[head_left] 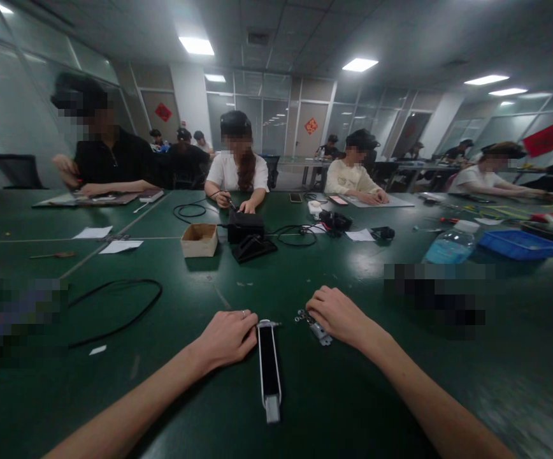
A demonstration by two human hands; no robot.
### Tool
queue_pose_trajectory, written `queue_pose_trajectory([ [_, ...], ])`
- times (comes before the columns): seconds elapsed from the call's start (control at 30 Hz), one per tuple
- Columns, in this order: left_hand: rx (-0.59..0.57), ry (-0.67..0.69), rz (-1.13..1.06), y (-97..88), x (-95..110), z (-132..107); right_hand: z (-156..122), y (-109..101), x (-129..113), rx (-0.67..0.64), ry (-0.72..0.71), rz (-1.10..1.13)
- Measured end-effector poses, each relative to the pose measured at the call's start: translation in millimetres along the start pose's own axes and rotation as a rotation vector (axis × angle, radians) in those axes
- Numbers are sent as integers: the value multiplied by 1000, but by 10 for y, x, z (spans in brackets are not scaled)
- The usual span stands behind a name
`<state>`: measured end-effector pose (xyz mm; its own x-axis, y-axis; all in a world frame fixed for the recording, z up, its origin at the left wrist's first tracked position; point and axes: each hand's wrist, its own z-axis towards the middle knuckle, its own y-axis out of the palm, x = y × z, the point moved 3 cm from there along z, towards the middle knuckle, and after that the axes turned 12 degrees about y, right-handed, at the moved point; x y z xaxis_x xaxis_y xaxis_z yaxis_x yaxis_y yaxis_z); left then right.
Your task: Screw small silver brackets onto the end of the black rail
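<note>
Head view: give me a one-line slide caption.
At a green table, the left hand rests beside a slim black-and-white device, the right hand over small grey parts.

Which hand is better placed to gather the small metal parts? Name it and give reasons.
Probably the right hand: it is at the metal parts, partly covering them. The left hand is beside the black-and-white bar, farther from those parts.

On the green bench, an open cardboard box sits beside a boxy black device, a black cable curves at the left, and a clear bottle stands near a blue tray.
</note>
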<state>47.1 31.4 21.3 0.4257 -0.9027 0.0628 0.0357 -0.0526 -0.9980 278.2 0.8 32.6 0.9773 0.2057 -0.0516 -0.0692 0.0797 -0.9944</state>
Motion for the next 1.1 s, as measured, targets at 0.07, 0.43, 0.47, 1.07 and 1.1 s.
queue_pose_trajectory([
  [0.07,-5,-6,3,-1,6,1,-4,16,-34,2,-12,10],
  [0.43,50,9,18,47,5,-22,18,54,-74,13,-22,9],
  [0.47,51,7,18,45,7,-24,23,67,-75,15,-30,18],
  [1.07,37,-8,14,55,15,-14,112,-116,-229,-117,48,-51],
  [1.1,38,-10,13,52,16,-14,105,-121,-231,-124,50,-49],
])
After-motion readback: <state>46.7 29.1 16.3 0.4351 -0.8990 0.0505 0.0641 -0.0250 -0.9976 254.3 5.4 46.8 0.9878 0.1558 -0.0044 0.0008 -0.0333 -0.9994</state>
